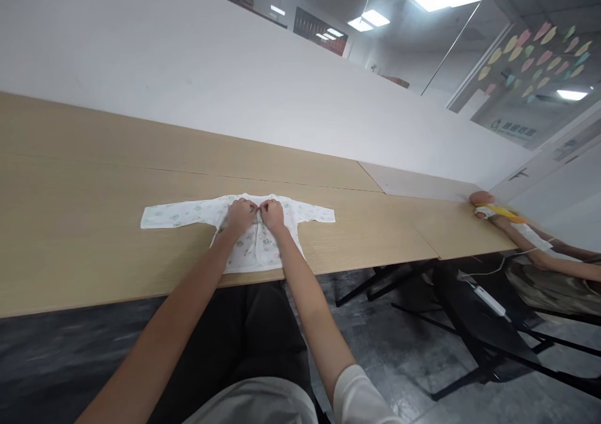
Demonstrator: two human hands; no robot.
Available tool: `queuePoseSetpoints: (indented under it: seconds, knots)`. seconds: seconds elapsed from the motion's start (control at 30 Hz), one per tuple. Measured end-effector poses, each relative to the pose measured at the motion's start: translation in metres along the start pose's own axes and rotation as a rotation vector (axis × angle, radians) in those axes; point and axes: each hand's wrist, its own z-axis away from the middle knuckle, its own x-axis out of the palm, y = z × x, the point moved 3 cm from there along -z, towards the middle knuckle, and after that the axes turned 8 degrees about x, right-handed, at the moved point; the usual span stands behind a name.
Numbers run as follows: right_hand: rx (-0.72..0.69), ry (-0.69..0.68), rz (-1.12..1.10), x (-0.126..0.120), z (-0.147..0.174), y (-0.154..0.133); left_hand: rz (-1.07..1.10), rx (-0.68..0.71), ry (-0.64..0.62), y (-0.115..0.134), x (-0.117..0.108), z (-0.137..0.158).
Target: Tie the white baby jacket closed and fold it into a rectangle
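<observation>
A small white baby shirt (248, 255) with a faint green and pink print lies spread on the wooden table, front side up. Its sleeves reach out to the left and right. My left hand (241, 215) and my right hand (272, 214) meet near the top of the front opening, just below the neckline. The fingers of both hands are pinched together on the shirt's front edges. Whatever small fastening may be between the fingertips is too small to make out.
The long wooden table (94, 223) runs along a white wall (188, 79). At the far right, another person's arms (539, 252) rest by a doll (482, 200) in yellow and white. Black folding chairs (474, 324) stand below, one with a white power strip (489, 300) on it.
</observation>
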Motion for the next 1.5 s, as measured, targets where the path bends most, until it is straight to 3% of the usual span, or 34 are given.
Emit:
queuePoseSetpoints:
  seconds: [0.5,0.73,0.97,1.3,1.4,1.5]
  knots:
    - [0.0,0.028,0.035,-0.002,0.004,-0.003,-0.039,0.038,-0.038,0.006,-0.004,0.004]
    - [0.051,0.013,-0.053,-0.005,0.005,-0.004,0.008,0.045,-0.047,0.007,-0.005,0.003]
    - [0.008,0.027,-0.081,-0.007,0.011,-0.007,0.056,0.037,-0.055,0.004,-0.005,0.002]
    - [0.124,0.004,-0.299,-0.011,0.01,0.0,0.172,0.073,-0.034,0.002,-0.009,0.009]
    - [0.16,-0.01,-0.317,-0.015,0.01,0.001,0.251,0.059,-0.076,-0.004,-0.012,0.011]
    - [0.117,-0.09,-0.286,-0.02,0.015,0.001,0.181,0.081,-0.152,-0.008,-0.017,0.01]
